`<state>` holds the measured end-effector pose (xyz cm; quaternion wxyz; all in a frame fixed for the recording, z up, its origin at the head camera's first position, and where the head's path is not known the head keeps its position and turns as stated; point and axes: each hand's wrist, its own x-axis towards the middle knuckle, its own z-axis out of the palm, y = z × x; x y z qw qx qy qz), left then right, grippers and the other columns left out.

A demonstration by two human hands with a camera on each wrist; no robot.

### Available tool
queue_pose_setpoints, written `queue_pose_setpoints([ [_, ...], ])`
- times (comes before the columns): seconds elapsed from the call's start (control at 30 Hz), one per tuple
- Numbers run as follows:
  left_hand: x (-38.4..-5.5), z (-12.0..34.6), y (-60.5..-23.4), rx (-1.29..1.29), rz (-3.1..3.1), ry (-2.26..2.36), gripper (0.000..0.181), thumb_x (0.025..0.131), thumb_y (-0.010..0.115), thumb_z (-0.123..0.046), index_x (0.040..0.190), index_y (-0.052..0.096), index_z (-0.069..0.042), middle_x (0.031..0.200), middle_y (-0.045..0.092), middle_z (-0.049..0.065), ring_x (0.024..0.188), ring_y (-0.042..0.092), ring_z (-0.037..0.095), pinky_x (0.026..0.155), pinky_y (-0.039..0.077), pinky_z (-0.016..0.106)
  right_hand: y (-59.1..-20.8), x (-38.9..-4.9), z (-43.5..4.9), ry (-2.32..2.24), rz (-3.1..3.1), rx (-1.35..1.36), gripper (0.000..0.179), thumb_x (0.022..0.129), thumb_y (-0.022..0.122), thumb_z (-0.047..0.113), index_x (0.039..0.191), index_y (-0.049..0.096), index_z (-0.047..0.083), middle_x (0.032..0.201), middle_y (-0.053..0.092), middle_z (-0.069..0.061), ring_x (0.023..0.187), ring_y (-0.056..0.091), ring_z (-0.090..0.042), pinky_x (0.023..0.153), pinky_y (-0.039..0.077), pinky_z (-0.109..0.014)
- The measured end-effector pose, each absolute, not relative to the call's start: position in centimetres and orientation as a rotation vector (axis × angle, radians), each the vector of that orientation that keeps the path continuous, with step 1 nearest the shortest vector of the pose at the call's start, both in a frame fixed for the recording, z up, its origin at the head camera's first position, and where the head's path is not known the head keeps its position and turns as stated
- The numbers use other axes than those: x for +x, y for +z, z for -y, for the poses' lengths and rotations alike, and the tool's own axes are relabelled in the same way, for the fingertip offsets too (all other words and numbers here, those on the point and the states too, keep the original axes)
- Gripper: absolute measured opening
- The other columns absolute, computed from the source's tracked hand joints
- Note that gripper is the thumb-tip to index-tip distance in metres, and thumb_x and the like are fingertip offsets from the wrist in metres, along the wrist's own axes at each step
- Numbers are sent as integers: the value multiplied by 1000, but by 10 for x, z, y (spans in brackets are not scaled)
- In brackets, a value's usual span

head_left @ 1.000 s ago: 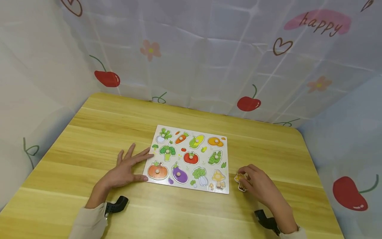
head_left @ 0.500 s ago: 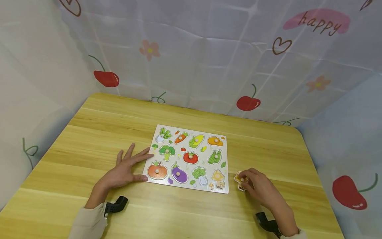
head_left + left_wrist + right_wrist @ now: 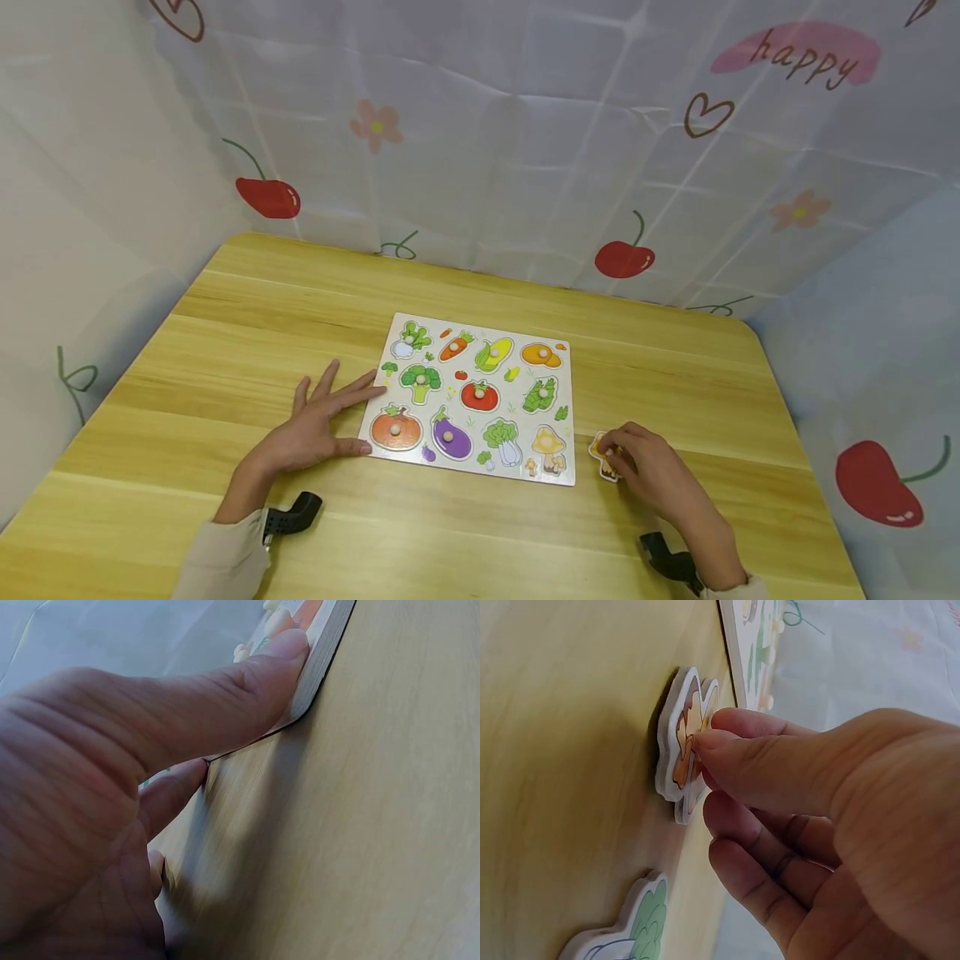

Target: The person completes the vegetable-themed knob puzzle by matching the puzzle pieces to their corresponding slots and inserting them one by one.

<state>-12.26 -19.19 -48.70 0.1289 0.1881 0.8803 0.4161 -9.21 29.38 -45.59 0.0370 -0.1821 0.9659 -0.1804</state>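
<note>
A white puzzle board [image 3: 480, 420] with vegetable pieces and small knobs lies on the table. My left hand [image 3: 318, 429] is spread at its left side, fingertips on the edge; in the left wrist view the thumb [image 3: 255, 682] presses the near corner. Right of the board, my right hand [image 3: 652, 467] pinches the knob of a mushroom puzzle piece [image 3: 606, 472] between thumb and index finger. The right wrist view shows this mushroom close over the table, the knob hidden by the fingertips. A green-and-white leafy vegetable piece [image 3: 641, 919] lies nearby, concealed in the head view.
On the board, the leafy vegetable space [image 3: 504, 442] and mushroom space [image 3: 549, 448] show printed pictures without knobs. A wooden table [image 3: 450, 533] carries everything, and a patterned cloth [image 3: 480, 125] hangs behind its far edge. Black wrist mounts [image 3: 294, 514] sit below both hands.
My right hand loosens slightly and draws back from the mushroom piece, then its fingers come together at the knob again. The left hand and board stay put.
</note>
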Motion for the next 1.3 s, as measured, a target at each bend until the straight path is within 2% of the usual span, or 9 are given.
queue_pose_setpoints([
  [0.4,-123,192,-488,552,-2561,1209,78,77,84,-34,147,52,-23,164,30,6,153,-14,44,113,-20,66,-452,-91,-286,-528,-3008,-635,21,86,73,-3,96,72,15,94,65,5,77,57,-3,64,50,-23],
  [1.13,-123,191,-485,540,-2555,1216,78,76,85,-30,147,53,-21,164,31,7,153,-14,44,113,-21,66,-448,-97,-248,-475,-2959,-786,14,89,73,3,96,71,15,96,63,6,78,53,-4,67,51,-23],
  [1.3,-123,191,-486,549,-2557,1219,78,77,85,-30,147,53,-20,164,31,9,152,-14,45,113,-21,66,-448,-98,-240,-466,-2945,-849,12,90,73,5,96,71,15,98,64,6,81,57,-5,70,53,-24],
])
